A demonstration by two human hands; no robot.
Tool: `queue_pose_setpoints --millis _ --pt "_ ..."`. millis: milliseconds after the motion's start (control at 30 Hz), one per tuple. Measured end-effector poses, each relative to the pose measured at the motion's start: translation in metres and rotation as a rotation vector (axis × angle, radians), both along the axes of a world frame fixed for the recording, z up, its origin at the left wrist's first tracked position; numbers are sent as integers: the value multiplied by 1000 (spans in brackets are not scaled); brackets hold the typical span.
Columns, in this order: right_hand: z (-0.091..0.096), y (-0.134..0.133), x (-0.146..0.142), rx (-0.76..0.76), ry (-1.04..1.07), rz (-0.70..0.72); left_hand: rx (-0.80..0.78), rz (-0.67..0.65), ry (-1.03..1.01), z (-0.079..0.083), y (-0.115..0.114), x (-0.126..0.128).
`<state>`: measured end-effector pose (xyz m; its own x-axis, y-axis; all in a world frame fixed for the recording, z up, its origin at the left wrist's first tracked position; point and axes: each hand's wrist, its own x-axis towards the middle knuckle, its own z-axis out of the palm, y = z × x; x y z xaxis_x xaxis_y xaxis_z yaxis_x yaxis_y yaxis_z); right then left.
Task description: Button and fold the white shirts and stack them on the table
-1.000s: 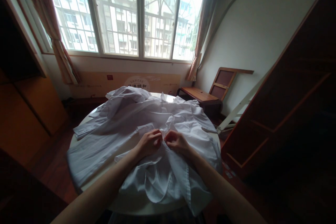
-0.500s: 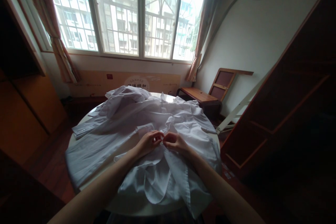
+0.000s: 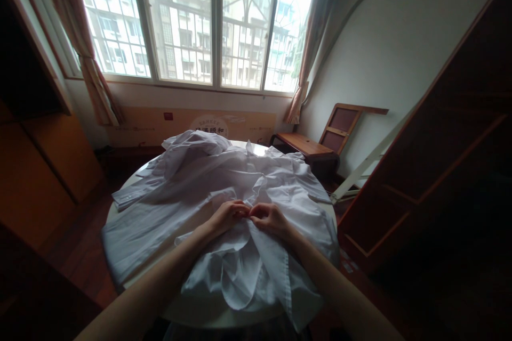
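Both hands (image 3: 226, 218) (image 3: 271, 219) pinch white cloth (image 3: 268, 256) spreading beneath and around them.

White garment (image 3: 188, 186); whitish table (image 3: 212, 317); reddish-brown floor (image 3: 90, 261).

Tan panel: large dark Chinese characters, apparently 满颐和, inside a pale round emblem (image 3: 208, 126); leading character unclear. Smaller script on the panel (image 3: 180, 121) and red label (image 3: 168, 116) illegible.

We face a bright, barred window (image 3: 184, 32) framed by tied curtains (image 3: 98, 88), a wooden bench (image 3: 306, 144) near the pale wall (image 3: 388, 53).
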<state>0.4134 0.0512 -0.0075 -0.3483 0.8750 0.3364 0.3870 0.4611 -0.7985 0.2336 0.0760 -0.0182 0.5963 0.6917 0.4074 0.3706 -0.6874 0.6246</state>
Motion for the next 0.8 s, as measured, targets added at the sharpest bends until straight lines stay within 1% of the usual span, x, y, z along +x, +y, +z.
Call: queue_pose_setpoints --millis 167,333,467,600,700,800 --pt "0 -1 -1 138 -21 8 17 81 -36 -5 2 0" --pt "-2 -1 0 221 -36 47 33 55 11 -10 5 1" --pt "-3 -2 0 257 -70 60 41 24 120 -5 3 -2" --pt "-3 -2 0 286 -78 57 92 -6 206 3 -1 -6" --pt "-2 -2 -1 303 -68 56 156 46 227 8 -5 -7" --pt "0 -2 -1 315 -50 40 259 102 174 13 -9 -5"
